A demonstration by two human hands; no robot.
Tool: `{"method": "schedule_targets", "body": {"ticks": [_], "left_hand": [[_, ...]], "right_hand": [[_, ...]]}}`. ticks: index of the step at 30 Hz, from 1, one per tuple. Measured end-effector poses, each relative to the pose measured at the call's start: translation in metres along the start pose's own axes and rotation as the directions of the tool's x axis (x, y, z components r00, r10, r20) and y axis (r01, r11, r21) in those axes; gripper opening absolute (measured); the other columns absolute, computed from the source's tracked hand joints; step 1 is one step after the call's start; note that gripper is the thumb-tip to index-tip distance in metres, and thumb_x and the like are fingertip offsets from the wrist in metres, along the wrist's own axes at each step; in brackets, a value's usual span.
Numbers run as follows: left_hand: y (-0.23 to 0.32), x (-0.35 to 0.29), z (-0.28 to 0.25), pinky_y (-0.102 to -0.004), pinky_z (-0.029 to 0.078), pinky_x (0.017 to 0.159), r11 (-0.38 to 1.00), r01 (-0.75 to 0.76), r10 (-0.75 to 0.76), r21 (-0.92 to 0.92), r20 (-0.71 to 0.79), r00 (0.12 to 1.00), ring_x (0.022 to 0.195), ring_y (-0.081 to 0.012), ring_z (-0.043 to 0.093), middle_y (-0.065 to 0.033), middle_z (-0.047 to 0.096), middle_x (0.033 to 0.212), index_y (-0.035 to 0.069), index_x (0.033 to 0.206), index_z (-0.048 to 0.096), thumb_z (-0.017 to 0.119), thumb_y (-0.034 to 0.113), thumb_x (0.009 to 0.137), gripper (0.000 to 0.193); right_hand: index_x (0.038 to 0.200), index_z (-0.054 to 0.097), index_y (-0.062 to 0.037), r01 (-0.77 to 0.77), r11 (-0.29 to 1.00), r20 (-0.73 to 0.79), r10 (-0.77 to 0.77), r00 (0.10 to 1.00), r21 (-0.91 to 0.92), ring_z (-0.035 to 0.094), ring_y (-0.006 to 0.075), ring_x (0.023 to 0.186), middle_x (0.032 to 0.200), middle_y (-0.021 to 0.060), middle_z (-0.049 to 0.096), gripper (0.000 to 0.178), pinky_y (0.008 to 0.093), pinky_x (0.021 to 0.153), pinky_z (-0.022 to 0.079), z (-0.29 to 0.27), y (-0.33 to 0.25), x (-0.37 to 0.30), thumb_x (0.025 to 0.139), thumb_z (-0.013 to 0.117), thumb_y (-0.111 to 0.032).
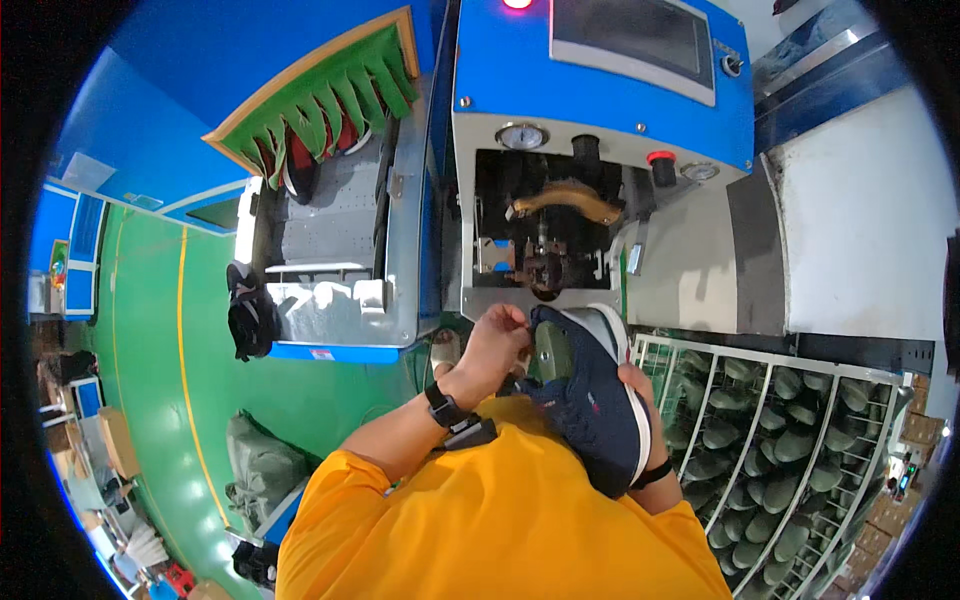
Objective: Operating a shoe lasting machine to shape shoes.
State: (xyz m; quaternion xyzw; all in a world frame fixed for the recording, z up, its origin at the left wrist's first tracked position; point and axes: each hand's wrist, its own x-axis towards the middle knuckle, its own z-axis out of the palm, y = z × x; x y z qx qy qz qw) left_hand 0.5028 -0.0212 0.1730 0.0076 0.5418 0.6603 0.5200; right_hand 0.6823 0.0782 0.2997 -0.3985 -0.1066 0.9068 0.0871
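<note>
A navy sneaker [590,410] with a white sole is held in front of my chest, its toe end pointing down toward me. Inside its collar shows a grey-green shoe last [551,350]. My right hand [637,385] grips the shoe along the sole on its right side; part of that hand is hidden behind the shoe. Beside the collar, on the left, my left hand [500,345] is closed with its fingertips pinched together. What those fingertips hold, if anything, cannot be made out. Just beyond the shoe is the opening of a blue and white machine [465,300].
The machine carries a screen [630,35], gauges and a curved brown pad [565,203]. On the left, a conveyor [330,225] passes under green flaps [325,110], with shoes there and a dark shoe [248,310] at its edge. A wire rack [770,440] of shoe lasts stands right.
</note>
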Motion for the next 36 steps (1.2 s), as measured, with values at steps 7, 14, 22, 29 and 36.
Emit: {"method": "schedule_targets", "body": {"ticks": [7,14,22,29,36], "left_hand": [[0.013,0.0,-0.005,-0.0301,0.054,0.075,0.985,0.03,-0.077,0.169,0.282,0.956,0.087,-0.0163,0.066,-0.0077,0.066,0.1,-0.002,0.115,0.057,0.06,0.0,0.091,0.024],[0.019,-0.002,0.009,-0.0288,0.052,0.08,0.939,-0.201,0.156,0.28,0.172,0.973,0.094,-0.0139,0.065,-0.0052,0.067,0.105,-0.002,0.121,0.056,0.066,0.004,0.093,0.031],[0.016,0.01,-0.006,-0.0248,0.043,0.063,0.995,-0.082,0.064,0.061,0.254,0.965,0.07,-0.0092,0.054,-0.001,0.06,0.083,0.002,0.107,0.059,0.061,-0.001,0.088,0.02],[0.043,-0.023,-0.035,-0.0282,0.042,0.07,0.948,0.257,-0.067,-0.188,0.672,0.738,0.075,-0.019,0.054,-0.0069,0.056,0.084,0.003,0.081,0.063,0.062,0.005,0.085,0.004],[0.072,-0.065,-0.065,-0.0366,0.043,0.085,0.873,-0.456,0.436,-0.172,0.694,0.573,0.088,-0.0242,0.056,-0.0089,0.061,0.091,0.003,0.073,0.068,0.06,0.005,0.082,0.012]], "right_hand": [[0.139,0.051,0.005,0.016,0.999,0.023,-0.015,1.0,-0.044,0.068,0.0316,0.11,0.127,0.0208,0.065,0.058,0.0414,0.098,0.055,0.002,-0.014,0.012,0.097,0.056,-0.035],[0.142,0.05,0.0024,0.043,0.992,0.083,-0.033,0.996,-0.116,0.064,0.0322,0.118,0.135,0.0195,0.062,0.062,0.0435,0.106,0.049,-0.002,-0.024,0.011,0.097,0.054,-0.04],[0.139,0.053,0.0021,0.028,0.998,0.046,-0.026,0.999,-0.054,0.065,0.0318,0.116,0.131,0.018,0.065,0.059,0.0425,0.105,0.05,-0.024,-0.016,0.02,0.098,0.053,-0.04],[0.147,0.041,0.0049,0.104,0.995,0.173,-0.104,0.979,0.01,0.064,0.0374,0.115,0.134,0.0244,0.06,0.07,0.0463,0.104,0.051,-0.008,-0.004,0.023,0.095,0.052,-0.042],[0.148,0.042,0.0018,0.095,0.993,0.144,-0.085,0.986,-0.07,0.063,0.0382,0.118,0.137,0.0245,0.059,0.073,0.0475,0.106,0.05,-0.01,-0.001,0.022,0.093,0.056,-0.044]]}}
